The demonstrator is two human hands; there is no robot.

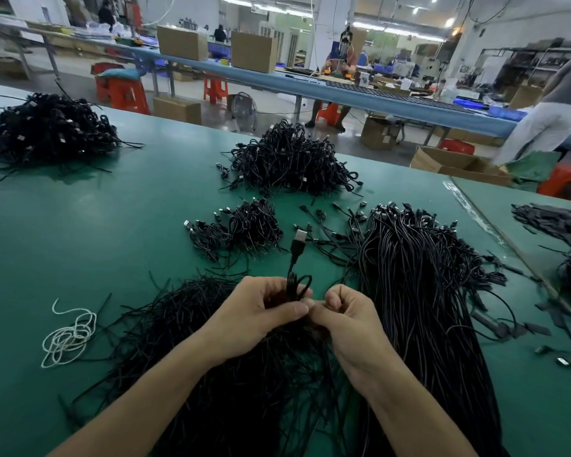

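My left hand (261, 316) grips a coiled black USB cable (295, 285), its silver plug (300, 238) sticking up above my fingers. Beside it, my right hand (348, 316) has its fingers curled and pinches something thin at the coil; what exactly it pinches is hidden by the fingers. Both hands hover over a spread of thin black ties (218, 374) on the green table (96, 232). A long bundle of straight black cables (419, 291) lies just right of my right hand.
Heaps of coiled black cables sit ahead: a small heap (244, 229), a larger heap (287, 159) and one at far left (47, 130). A white string (68, 336) lies at left. Black scraps (548, 351) litter the right side. A person (548, 113) stands at far right.
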